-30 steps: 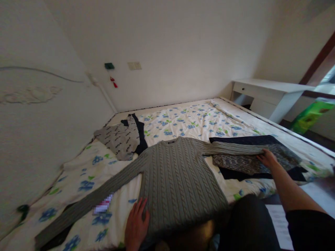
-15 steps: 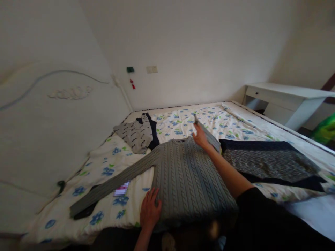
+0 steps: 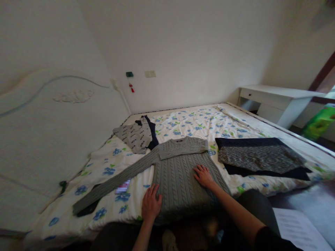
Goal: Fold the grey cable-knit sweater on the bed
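A grey cable-knit sweater [image 3: 180, 177] lies spread on the bed before me, neckline away from me. Its right-side sleeve is folded across the chest, while the left-side sleeve stretches out toward the lower left over a dark flat object [image 3: 90, 209]. My left hand [image 3: 151, 203] rests at the sweater's lower left edge, fingers extended. On the right half of the body, below the folded sleeve, my right hand [image 3: 203, 176] lies flat with fingers apart. Neither hand grips the fabric.
A folded dark and speckled garment [image 3: 261, 157] lies to the right. Grey printed clothing [image 3: 137, 136] with a navy piece is at the back left. The floral sheet [image 3: 183, 122] covers the bed. Beyond stands a white desk [image 3: 277, 94]; a printed paper [image 3: 298, 226] is at lower right.
My right hand has laid the right sleeve across the sweater's chest, let it go, and come back toward me onto the body. My left hand has stayed at the lower left edge.
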The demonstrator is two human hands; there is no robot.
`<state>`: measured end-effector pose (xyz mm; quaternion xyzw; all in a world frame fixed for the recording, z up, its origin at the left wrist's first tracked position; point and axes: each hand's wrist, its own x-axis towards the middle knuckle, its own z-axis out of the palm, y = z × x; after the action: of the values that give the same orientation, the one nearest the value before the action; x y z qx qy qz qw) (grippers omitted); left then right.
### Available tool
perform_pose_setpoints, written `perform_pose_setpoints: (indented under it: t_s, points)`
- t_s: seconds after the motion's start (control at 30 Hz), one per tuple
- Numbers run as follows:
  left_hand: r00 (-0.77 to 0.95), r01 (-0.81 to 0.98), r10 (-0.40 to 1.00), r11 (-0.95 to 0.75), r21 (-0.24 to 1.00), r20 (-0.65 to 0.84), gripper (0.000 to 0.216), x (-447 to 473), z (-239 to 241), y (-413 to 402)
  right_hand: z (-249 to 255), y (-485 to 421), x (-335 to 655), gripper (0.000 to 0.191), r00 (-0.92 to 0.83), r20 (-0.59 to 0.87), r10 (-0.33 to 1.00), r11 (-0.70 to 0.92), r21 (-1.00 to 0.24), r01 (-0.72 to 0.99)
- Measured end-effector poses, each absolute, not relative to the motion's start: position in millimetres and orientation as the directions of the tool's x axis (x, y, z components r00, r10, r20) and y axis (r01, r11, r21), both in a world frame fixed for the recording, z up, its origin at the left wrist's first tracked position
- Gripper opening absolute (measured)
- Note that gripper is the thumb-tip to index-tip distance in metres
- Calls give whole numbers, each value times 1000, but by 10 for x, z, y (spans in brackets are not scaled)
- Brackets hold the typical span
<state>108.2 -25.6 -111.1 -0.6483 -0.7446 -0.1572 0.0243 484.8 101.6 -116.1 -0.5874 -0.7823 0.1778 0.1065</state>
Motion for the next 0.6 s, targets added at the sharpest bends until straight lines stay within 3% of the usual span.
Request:
perform_pose_setpoints:
  t_s: [0.13, 0.4, 0.6]
  points:
    - [-129, 983, 974, 101, 151, 186, 55, 1113, -1011, -235, -1234, 964, 5488, 67, -49, -95, 994, 17, -317, 948]
    - [-3, 998, 996, -2, -60, -92, 62, 1118, -612, -8, -1385, 889, 5753, 73, -79, -180, 981, 22, -299, 954]
    - [106, 993, 943, -118, -19, -317, 61, 900, -297, 333, -1099, 1040, 5736, 78, -80, -331, 940, -16, -279, 960]
